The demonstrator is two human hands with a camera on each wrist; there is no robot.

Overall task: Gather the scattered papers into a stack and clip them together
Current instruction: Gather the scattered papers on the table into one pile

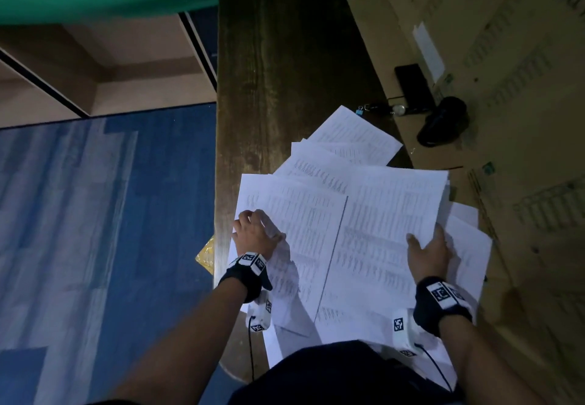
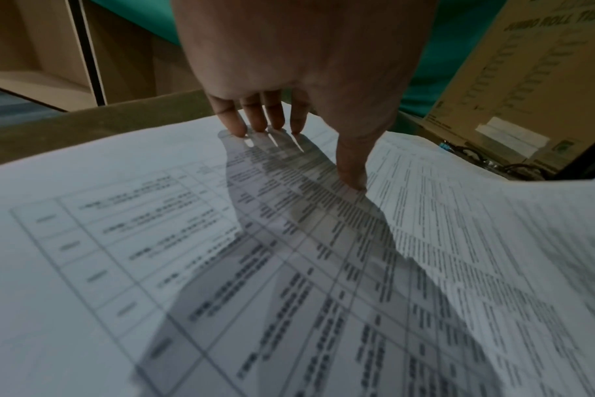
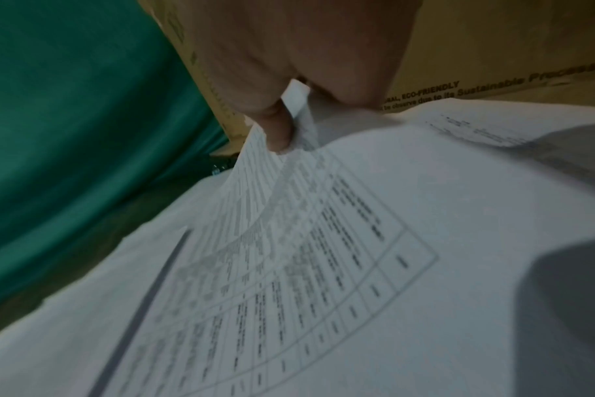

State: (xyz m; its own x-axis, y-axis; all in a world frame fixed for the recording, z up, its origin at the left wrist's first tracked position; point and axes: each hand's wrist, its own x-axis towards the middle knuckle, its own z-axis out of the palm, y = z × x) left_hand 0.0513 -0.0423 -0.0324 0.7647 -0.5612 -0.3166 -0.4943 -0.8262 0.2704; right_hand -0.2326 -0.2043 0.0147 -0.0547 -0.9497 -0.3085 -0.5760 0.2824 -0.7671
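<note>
Several white papers (image 1: 380, 214) overlapping askew, printed with tables

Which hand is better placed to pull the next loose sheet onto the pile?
Left, probably. The left hand rests fingers-down on a loose sheet and could slide it over. The right hand already grips the gathered papers.

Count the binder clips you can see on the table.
1. A small blue binder clip lies on the table, just beyond the far corner of the farthest paper. The spread papers may hide others.
</note>
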